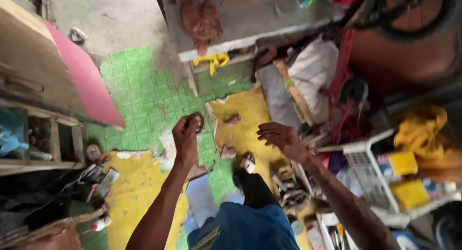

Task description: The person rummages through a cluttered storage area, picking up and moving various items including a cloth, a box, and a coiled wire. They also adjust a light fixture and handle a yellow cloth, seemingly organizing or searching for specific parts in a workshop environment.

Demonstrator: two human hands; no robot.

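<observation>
Where green floor tiles [139,101] show, left hand [185,137] seemingly grips ring [197,122].

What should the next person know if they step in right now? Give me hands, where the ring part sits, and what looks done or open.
Left hand: raised, fingers closed on a small dark ring-shaped part, held above the green and yellow tiled floor.
Right hand: open, palm down, fingers spread, holding nothing, hovering over the clutter beside the white basket.
Done: the ring is off the floor and in hand.
Left: the ring has not been set down or fitted anywhere. What kind of ring it is cannot be told; it is too blurred.
</observation>
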